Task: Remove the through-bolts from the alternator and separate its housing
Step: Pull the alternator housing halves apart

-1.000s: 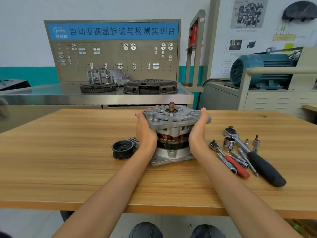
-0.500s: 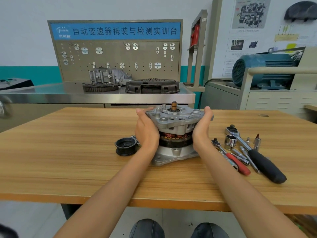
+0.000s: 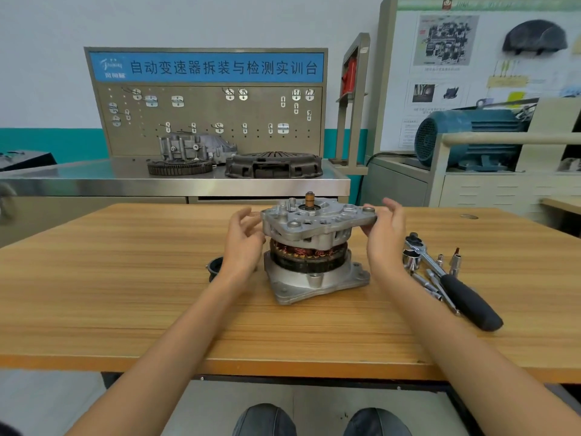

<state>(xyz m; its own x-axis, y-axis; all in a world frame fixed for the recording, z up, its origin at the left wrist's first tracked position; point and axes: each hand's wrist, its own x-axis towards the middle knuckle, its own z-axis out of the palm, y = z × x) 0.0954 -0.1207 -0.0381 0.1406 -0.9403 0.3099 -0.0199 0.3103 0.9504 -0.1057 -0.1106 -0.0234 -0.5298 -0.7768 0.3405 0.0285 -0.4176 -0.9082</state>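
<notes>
Centre frame on table (image 3: 125, 278): alternator (image 3: 314, 247) upright, shaft axis vertical, top housing (image 3: 317, 223) tilted, windings exposed. Flanked by left hand (image 3: 243, 240) and right hand (image 3: 385, 237), fingers spread, gripping nothing; right thumb at housing edge. Equally near. Tools lower right.
</notes>
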